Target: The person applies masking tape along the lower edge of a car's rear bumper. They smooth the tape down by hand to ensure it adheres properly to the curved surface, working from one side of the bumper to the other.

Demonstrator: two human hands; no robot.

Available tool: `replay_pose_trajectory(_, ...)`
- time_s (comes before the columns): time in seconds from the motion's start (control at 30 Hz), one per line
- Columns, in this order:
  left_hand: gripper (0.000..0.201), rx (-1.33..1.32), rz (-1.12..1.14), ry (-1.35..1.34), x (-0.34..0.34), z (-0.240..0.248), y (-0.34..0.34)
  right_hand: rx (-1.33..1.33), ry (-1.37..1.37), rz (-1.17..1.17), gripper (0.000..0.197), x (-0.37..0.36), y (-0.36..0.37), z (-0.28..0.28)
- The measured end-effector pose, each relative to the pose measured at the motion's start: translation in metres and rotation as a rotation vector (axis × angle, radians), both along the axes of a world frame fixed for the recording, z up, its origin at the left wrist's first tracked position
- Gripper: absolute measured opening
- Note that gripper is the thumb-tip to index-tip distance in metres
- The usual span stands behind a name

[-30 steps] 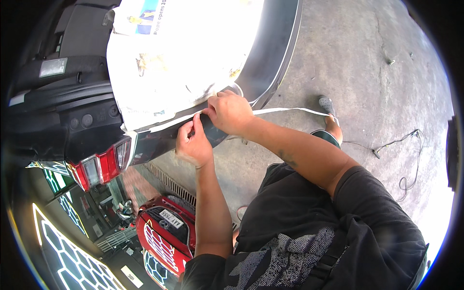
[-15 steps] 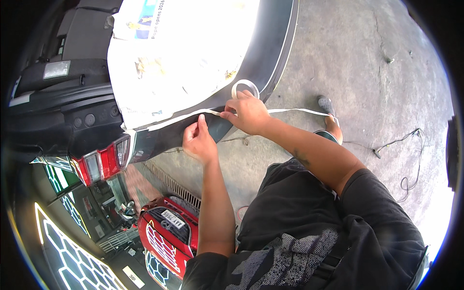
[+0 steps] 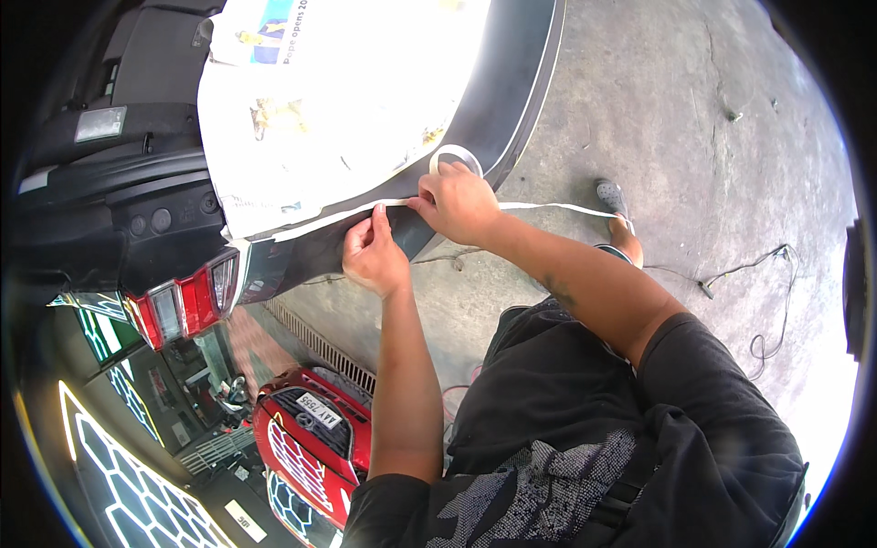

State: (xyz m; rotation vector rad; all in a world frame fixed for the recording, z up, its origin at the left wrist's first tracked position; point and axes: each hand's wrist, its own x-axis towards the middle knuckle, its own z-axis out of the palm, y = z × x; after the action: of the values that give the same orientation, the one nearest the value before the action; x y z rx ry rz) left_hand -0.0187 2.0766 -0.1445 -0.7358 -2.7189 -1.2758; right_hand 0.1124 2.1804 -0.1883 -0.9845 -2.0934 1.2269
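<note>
a grey concrete floor (image 3: 639, 110) spreads across the right, a dark cable (image 3: 744, 268) lying looped on it, white glare (image 3: 829, 420) at its lower right edge. a slotted drain (image 3: 322, 342) runs near a red car (image 3: 315, 438); honeycomb lights (image 3: 128, 493) glow at lower left.

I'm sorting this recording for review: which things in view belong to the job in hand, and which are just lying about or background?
In the job:
white tape strip at the left hand
tape roll at the right hand
dark vehicle panel
paper covering

Lying about or background:
black cable on the floor
red car
</note>
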Motion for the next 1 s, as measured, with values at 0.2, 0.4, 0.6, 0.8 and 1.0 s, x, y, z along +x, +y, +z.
replay_pose_trajectory(0.2,0.032,-0.038,-0.132,0.281,-0.004,-0.014,-0.005,-0.036,-0.069,0.044,0.033,-0.005,0.008,0.003)
replay_pose_trajectory(0.4,0.033,-0.034,-0.175,0.365,-0.012,-0.020,-0.008,-0.093,-0.099,0.082,0.035,-0.005,0.013,0.008)
replay_pose_trajectory(0.6,0.035,-0.073,-0.147,0.212,-0.001,-0.013,-0.004,-0.022,-0.030,0.011,0.035,-0.004,0.006,0.000)
replay_pose_trajectory(0.8,0.038,-0.106,-0.092,0.092,0.001,-0.008,0.000,-0.039,-0.050,0.035,0.036,-0.004,0.010,0.001)
replay_pose_trajectory(1.0,0.038,-0.102,-0.093,0.070,0.000,-0.006,0.001,-0.086,-0.097,0.095,0.038,-0.004,0.018,0.007)
